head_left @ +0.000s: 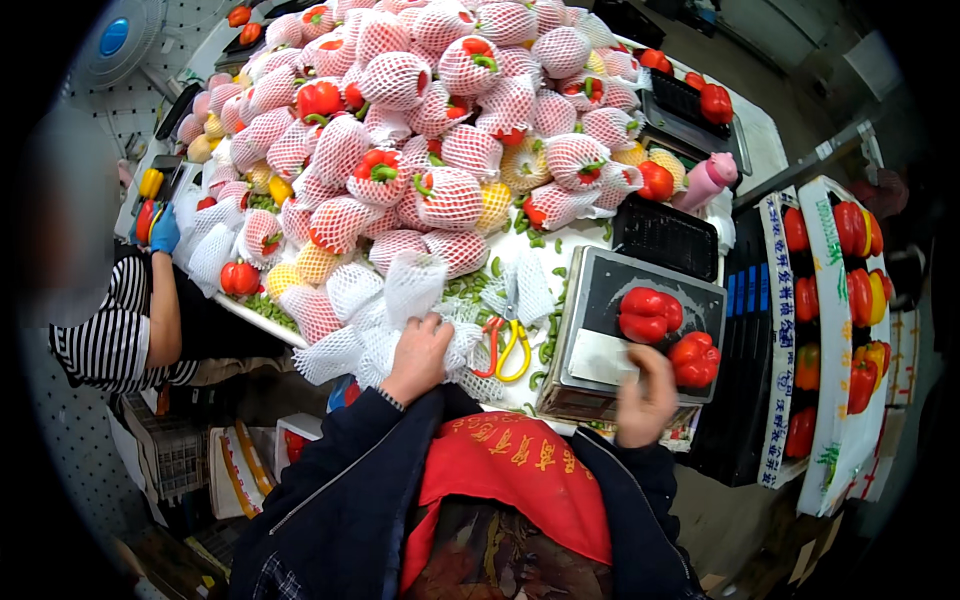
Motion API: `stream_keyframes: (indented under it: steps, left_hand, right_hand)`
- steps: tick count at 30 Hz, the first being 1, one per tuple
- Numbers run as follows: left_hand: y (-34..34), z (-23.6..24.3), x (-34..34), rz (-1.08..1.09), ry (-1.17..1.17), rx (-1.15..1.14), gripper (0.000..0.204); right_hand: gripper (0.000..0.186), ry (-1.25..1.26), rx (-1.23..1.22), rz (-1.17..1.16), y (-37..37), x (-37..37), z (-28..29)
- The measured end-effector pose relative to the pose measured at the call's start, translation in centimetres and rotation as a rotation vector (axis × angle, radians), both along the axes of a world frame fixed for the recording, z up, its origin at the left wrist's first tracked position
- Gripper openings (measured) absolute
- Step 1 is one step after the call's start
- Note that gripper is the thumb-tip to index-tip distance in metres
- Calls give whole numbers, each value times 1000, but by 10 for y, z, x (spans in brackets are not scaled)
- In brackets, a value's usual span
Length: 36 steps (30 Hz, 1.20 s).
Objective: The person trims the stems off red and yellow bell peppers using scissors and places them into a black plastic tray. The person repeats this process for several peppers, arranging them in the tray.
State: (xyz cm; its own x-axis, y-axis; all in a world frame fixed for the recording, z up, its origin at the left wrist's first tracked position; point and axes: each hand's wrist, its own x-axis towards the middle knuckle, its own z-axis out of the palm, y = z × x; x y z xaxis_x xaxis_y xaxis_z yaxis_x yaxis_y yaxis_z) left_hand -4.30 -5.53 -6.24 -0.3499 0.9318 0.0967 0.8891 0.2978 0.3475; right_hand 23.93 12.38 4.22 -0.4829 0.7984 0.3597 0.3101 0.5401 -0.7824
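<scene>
My left hand (418, 362) is closed on a white foam net sleeve (415, 285) that stands up above my fingers, over a loose heap of more white sleeves (362, 335). My right hand (645, 398) is smeared by motion at the near edge of the scale (597, 357); its fingers cannot be made out. On the scale's dark plate lie two bare red bell peppers, one (650, 314) farther back and the other (694, 360) just right of my right hand. Between my hands, scissors (514, 350) with one red and one yellow handle rest on the table.
A big pile of bell peppers in pink-and-white foam nets (385, 175) fills the table's far side. Green stem bits (495, 265) are scattered around. Black trays (665, 236) and a pink bottle (708, 180) stand behind the scale. Boxed peppers (858, 300) line the right. A blue-gloved co-worker's hand (165, 230) holds peppers at left.
</scene>
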Motion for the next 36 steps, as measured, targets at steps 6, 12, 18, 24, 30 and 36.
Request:
stream_keyframes:
  steps: [6, 12, 18, 24, 30, 36]
  left_hand:
    - [-9, 1, -14, 12, -279, 303, 29]
    - [-33, 7, -11, 416, -843, 558, 31]
    - [-45, -14, -26, 354, -308, 473, 38]
    - [-44, 2, -24, 179, -55, 270, 51]
    - [-46, 1, -14, 109, -20, 158, 60]
    - [-56, -7, -11, 114, -111, 126, 78]
  right_hand:
    - [55, -414, -381, 454, -38, -96, -66]
    - [58, -376, -505, 370, -44, -122, -135]
    - [69, -151, -1098, 227, -49, -121, -135]
    - [55, -55, -1346, 405, -46, -95, -55]
    - [61, 135, -1170, 280, -57, -79, -40]
    - [66, 118, -1423, 59, -58, -94, -90]
